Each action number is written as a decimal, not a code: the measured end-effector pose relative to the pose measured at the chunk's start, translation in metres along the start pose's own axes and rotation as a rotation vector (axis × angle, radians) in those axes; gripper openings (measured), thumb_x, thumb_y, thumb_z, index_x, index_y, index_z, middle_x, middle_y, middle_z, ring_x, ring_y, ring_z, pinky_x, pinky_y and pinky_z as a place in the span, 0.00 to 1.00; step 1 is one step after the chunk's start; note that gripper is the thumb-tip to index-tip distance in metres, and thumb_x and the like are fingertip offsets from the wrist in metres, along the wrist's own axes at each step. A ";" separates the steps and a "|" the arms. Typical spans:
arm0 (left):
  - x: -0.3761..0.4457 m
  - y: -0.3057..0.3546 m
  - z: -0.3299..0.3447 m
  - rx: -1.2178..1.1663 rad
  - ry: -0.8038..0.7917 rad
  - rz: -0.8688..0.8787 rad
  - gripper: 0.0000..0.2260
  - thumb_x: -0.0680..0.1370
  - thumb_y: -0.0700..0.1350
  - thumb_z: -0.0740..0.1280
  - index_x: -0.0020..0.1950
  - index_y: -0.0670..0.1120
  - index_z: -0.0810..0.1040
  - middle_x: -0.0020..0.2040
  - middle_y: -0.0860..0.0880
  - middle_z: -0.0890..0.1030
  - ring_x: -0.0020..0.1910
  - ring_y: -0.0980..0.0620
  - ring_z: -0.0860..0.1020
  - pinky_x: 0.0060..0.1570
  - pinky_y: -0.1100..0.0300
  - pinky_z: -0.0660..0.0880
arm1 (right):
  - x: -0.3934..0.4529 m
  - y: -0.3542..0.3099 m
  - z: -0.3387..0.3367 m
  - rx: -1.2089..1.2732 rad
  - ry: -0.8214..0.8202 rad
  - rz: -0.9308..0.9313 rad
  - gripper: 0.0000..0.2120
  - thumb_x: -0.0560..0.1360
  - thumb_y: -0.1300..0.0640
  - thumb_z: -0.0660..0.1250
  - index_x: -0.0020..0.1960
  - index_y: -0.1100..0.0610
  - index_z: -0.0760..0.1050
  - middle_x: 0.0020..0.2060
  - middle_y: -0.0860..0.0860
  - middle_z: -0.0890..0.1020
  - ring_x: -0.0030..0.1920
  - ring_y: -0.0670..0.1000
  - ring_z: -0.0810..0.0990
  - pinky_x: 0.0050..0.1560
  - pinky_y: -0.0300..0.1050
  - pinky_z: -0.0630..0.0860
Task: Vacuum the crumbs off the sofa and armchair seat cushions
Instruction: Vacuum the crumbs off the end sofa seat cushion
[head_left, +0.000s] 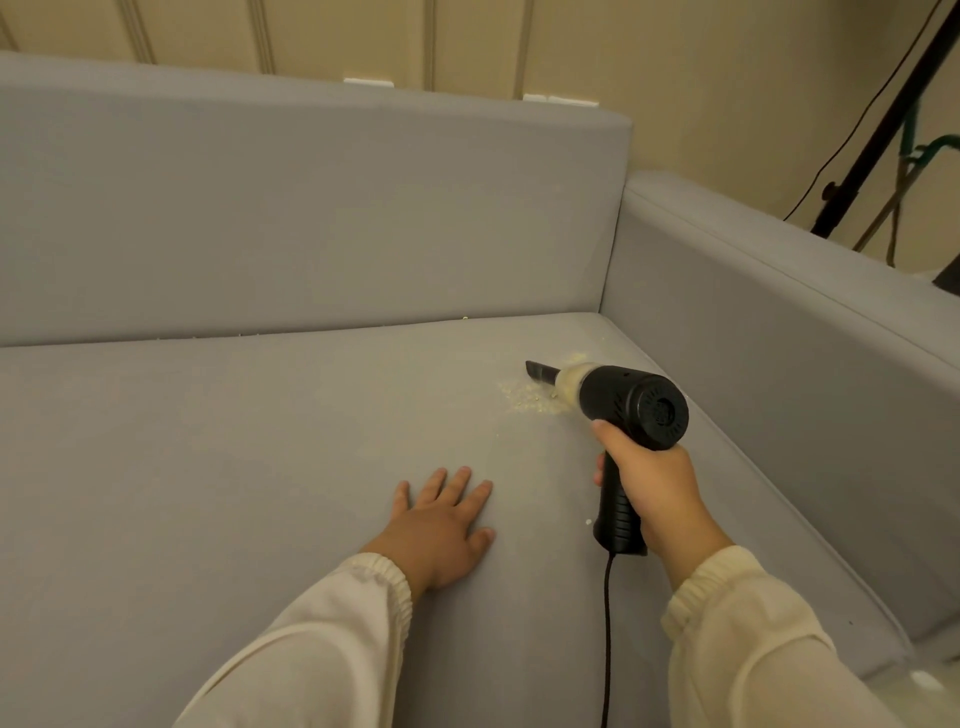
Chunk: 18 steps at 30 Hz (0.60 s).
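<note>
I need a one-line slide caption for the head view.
Right hand aims black handheld vacuum at pale crumbs; left hand rests flat on grey sofa cushion.

Both arms wear long, loose cream-coloured fabric sleeves (322, 639). Each sleeve ends at the wrist in a gathered, elasticated cuff (387, 574) with fine puckered ridges. The bare left hand (441, 530) and right hand (657, 486) carry no rings or gloves.

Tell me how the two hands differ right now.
The left hand lies flat with fingers spread on the seat cushion; the right hand is curled round the handle of the handheld vacuum. The left holds nothing; the right aims the nozzle at the crumbs. Both wear cream sleeves.
</note>
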<state>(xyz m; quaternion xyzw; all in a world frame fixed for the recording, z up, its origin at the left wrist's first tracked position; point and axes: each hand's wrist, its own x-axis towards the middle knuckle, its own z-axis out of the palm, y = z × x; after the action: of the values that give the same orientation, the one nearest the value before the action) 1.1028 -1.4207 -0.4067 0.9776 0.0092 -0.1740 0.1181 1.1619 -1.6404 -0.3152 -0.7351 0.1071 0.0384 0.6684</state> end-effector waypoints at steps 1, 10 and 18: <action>0.000 0.000 -0.001 -0.006 -0.006 -0.003 0.29 0.85 0.63 0.49 0.85 0.61 0.43 0.85 0.55 0.40 0.84 0.50 0.39 0.79 0.36 0.38 | 0.000 -0.001 0.000 0.006 -0.001 0.001 0.07 0.76 0.55 0.77 0.47 0.58 0.81 0.37 0.57 0.84 0.37 0.55 0.83 0.48 0.54 0.83; -0.001 0.002 0.002 0.000 0.000 -0.006 0.30 0.85 0.63 0.49 0.85 0.61 0.42 0.85 0.55 0.39 0.84 0.49 0.38 0.78 0.35 0.37 | -0.001 -0.001 0.000 -0.108 0.041 -0.089 0.08 0.75 0.54 0.78 0.45 0.59 0.82 0.35 0.56 0.84 0.35 0.53 0.84 0.44 0.49 0.82; 0.003 0.001 0.004 0.011 -0.030 -0.012 0.31 0.84 0.65 0.49 0.84 0.62 0.39 0.84 0.56 0.36 0.83 0.49 0.36 0.77 0.35 0.35 | -0.019 -0.001 0.000 -0.186 -0.003 -0.106 0.11 0.75 0.51 0.78 0.46 0.58 0.83 0.36 0.58 0.86 0.36 0.54 0.85 0.45 0.52 0.83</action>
<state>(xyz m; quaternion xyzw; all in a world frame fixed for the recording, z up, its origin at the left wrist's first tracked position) 1.1045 -1.4225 -0.4109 0.9754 0.0124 -0.1894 0.1119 1.1435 -1.6384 -0.3106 -0.7985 0.0630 0.0137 0.5986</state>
